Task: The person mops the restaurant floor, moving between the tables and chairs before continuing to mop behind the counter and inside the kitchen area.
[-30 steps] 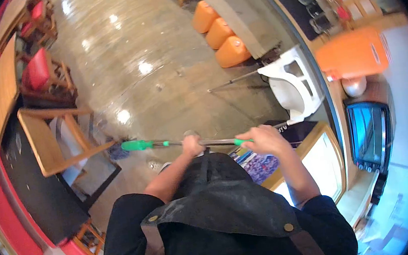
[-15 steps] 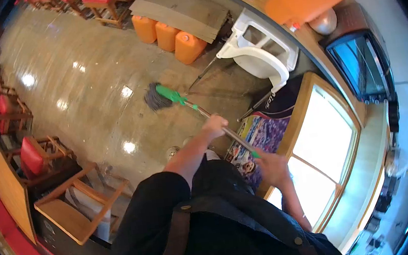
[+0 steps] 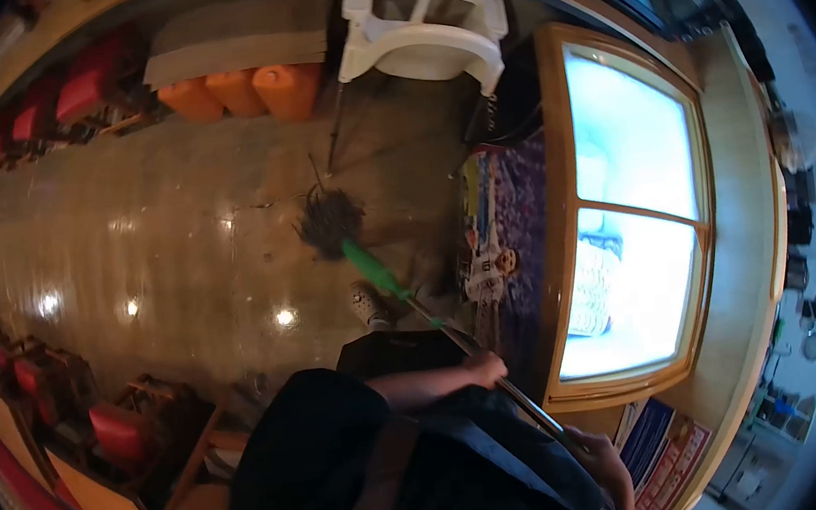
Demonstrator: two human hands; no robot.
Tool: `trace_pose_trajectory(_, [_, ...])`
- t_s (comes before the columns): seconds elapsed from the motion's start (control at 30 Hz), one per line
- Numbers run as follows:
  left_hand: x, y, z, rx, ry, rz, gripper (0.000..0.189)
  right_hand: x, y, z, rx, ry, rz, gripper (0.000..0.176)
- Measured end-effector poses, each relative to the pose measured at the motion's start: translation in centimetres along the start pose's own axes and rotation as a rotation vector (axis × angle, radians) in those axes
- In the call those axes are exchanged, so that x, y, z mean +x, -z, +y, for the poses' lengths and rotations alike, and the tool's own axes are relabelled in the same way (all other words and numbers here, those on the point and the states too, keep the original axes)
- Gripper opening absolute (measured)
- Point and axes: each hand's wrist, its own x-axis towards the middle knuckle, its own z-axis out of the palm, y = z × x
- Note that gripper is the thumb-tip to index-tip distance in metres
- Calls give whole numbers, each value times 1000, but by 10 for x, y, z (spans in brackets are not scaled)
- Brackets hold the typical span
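A mop (image 3: 375,269) with a green clamp, a metal handle and dark grey strands slants across the view. Its strands rest spread on the shiny brown floor (image 3: 175,241). My left hand (image 3: 485,368) is wrapped around the middle of the handle. Closer to my body at the right, my right hand (image 3: 596,450) grips the upper part of the handle, its fingers partly in shadow. Just below the mop head, one of my shoes (image 3: 365,302) shows.
Ahead are a white plastic chair (image 3: 425,47) and several orange jerrycans (image 3: 287,89) under cardboard (image 3: 242,34). A lit, wood-framed display case (image 3: 567,237) and a colourful poster (image 3: 514,213) line the right. Red-seated stools (image 3: 94,77) and wooden chairs (image 3: 124,428) stand left.
The mop has been pulled back nearer to my feet, with both hands drawn in toward my body, still on the handle. My view has turned, and a shoe now shows.
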Motion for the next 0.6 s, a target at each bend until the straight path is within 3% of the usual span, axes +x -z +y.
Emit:
trace_pose_trajectory(0.03, [8,1,19,38,-57,-20,17,-13,-5,15,16,-11,17,36])
trace_pose_trajectory(0.1, [7,-2,30,38,-53,-60,12,-36,-16,41,530,-298,-4,39])
trace_pose_trajectory(0.2, [-4,9,5,166,9,-127,12,-5,-57,70,662,-168,35,43])
trace_pose_trajectory(0.27, [-5,30,-42,248,54,-191,12,32,-79,37,834,-168,24,42])
trace_pose_trajectory(0.3, [4,28,-86,388,44,-168,12,75,-107,79,689,-63,69,41])
trace_pose_trajectory(0.33, [1,49,-116,244,266,-5,11,97,-98,29,429,-64,79,40])
trace_pose_trajectory(0.37, [2,77,-145,346,329,4,13,136,-110,23,467,52,75,39])
trace_pose_trajectory(0.4, [7,107,-171,449,390,12,16,173,-126,11,549,19,143,42])
trace_pose_trajectory(0.43, [12,142,-166,418,772,180,22,194,-123,-19,997,-24,-43,44])
trace_pose_trajectory(0.47, [12,161,-181,428,765,176,22,231,-141,-44,876,55,121,44])
trace_pose_trajectory(0.53, [14,189,-214,554,998,606,33,310,-156,-69,900,45,82,45])
trace_pose_trajectory(0.57, [18,196,-214,558,992,614,33,343,-158,-83,740,30,171,44])
trace_pose_trajectory(0.6, [17,202,-208,542,988,478,38,364,-161,-86,580,9,253,44])
